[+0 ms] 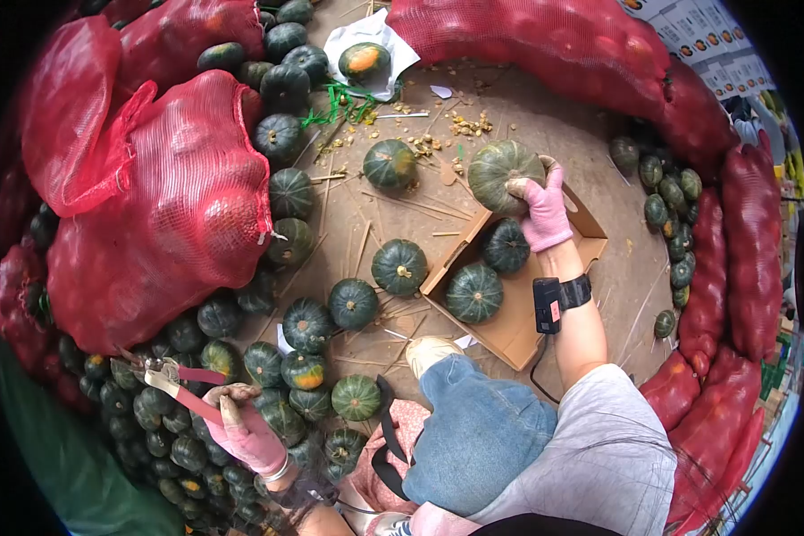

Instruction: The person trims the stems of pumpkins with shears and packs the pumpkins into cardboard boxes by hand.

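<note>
My right hand (546,210), in a pink fingerless glove, grips a pale green pumpkin (502,177) above the upper edge of an open cardboard box (520,335). Two dark green pumpkins (474,293) lie inside that box. At the lower left, my left hand (241,431), gloved the same way, is closed on the red handles of a pair of pruning shears (188,393). The shears' metal end points left, over the heap of pumpkins.
Red mesh sacks (165,205) bulge at the left, and more sacks (590,54) curve along the top and right. Loose pumpkins (399,267) lie on the brown floor (630,268). A pumpkin with an orange patch (364,61) rests on white paper at the top.
</note>
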`<action>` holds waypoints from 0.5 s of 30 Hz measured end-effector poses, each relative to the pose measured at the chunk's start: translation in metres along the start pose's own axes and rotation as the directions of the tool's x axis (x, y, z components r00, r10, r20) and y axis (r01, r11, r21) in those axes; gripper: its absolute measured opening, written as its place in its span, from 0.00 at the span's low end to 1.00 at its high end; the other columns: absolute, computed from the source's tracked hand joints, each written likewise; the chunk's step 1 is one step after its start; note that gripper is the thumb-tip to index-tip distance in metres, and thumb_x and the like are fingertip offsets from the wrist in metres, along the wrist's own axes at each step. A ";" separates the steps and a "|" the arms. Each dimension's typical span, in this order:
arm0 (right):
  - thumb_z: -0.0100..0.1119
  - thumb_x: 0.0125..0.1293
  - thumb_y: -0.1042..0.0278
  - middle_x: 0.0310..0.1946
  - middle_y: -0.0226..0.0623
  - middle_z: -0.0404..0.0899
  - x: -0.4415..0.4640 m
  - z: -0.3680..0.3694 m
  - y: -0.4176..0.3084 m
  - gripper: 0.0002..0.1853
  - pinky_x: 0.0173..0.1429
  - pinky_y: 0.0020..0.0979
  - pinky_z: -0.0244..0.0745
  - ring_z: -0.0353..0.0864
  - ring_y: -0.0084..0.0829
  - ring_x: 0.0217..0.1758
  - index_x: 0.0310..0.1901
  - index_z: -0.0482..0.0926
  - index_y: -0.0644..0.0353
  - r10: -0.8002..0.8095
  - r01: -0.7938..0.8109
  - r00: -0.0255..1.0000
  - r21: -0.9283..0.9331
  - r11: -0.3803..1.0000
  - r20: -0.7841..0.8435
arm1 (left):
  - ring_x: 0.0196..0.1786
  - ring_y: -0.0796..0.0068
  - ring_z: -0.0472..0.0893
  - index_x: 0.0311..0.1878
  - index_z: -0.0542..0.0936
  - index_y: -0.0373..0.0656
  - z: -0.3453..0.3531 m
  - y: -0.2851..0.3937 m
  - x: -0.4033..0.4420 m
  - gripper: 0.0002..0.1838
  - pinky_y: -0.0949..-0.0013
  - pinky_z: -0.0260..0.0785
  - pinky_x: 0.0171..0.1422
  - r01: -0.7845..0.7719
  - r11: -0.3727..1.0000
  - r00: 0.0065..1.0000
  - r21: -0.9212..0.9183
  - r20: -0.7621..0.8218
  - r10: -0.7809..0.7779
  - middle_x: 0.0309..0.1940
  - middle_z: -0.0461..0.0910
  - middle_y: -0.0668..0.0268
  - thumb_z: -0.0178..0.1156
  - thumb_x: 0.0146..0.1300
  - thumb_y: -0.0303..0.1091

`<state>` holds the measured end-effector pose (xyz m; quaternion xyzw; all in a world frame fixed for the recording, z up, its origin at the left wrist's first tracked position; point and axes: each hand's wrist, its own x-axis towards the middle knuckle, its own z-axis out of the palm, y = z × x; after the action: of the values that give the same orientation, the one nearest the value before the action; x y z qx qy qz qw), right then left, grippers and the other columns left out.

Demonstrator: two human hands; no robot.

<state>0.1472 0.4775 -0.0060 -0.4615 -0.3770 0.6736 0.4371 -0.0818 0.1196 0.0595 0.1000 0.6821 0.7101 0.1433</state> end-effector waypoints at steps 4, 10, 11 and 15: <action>0.64 0.47 0.85 0.46 0.38 0.68 0.003 -0.007 0.000 0.37 0.46 0.35 0.79 0.74 0.31 0.48 0.57 0.57 0.50 -0.024 0.024 1.000 -0.029 0.999 0.020 | 0.33 0.72 0.72 0.40 0.70 0.35 -0.002 -0.003 0.002 0.10 0.69 0.67 0.43 0.004 1.000 1.000 0.009 -0.029 -0.004 0.29 0.73 0.63 0.48 0.68 0.34; 0.66 0.52 0.77 0.44 0.35 0.74 -0.020 -0.009 0.000 0.31 0.49 0.35 0.76 0.76 0.30 0.45 0.57 0.62 0.53 0.076 -0.075 0.992 -0.012 0.997 0.105 | 0.33 0.75 0.73 0.39 0.73 0.36 -0.011 -0.023 0.012 0.06 0.72 0.67 0.41 0.011 0.999 0.993 -0.042 0.117 -0.006 0.29 0.74 0.66 0.51 0.68 0.29; 0.67 0.53 0.75 0.44 0.35 0.74 -0.030 -0.012 -0.003 0.30 0.50 0.34 0.75 0.76 0.30 0.45 0.56 0.63 0.54 0.088 -0.080 0.992 -0.087 0.993 0.089 | 0.33 0.75 0.73 0.39 0.74 0.36 -0.008 -0.028 0.016 0.06 0.72 0.67 0.41 0.017 0.992 0.990 -0.129 0.143 0.002 0.30 0.74 0.65 0.52 0.67 0.29; 0.68 0.49 0.74 0.45 0.36 0.72 -0.066 -0.017 -0.059 0.29 0.52 0.32 0.72 0.72 0.26 0.49 0.54 0.66 0.57 -0.098 0.140 0.980 -0.252 0.958 0.172 | 0.37 0.73 0.74 0.44 0.72 0.35 -0.025 -0.036 0.047 0.12 0.71 0.68 0.43 0.418 0.751 0.863 -0.512 0.482 -0.152 0.35 0.74 0.60 0.49 0.68 0.35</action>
<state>0.1906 0.4373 0.0618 -0.4370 -0.5236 0.6244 0.3809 -0.1324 0.1128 0.0195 0.0884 0.3825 0.8199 0.4167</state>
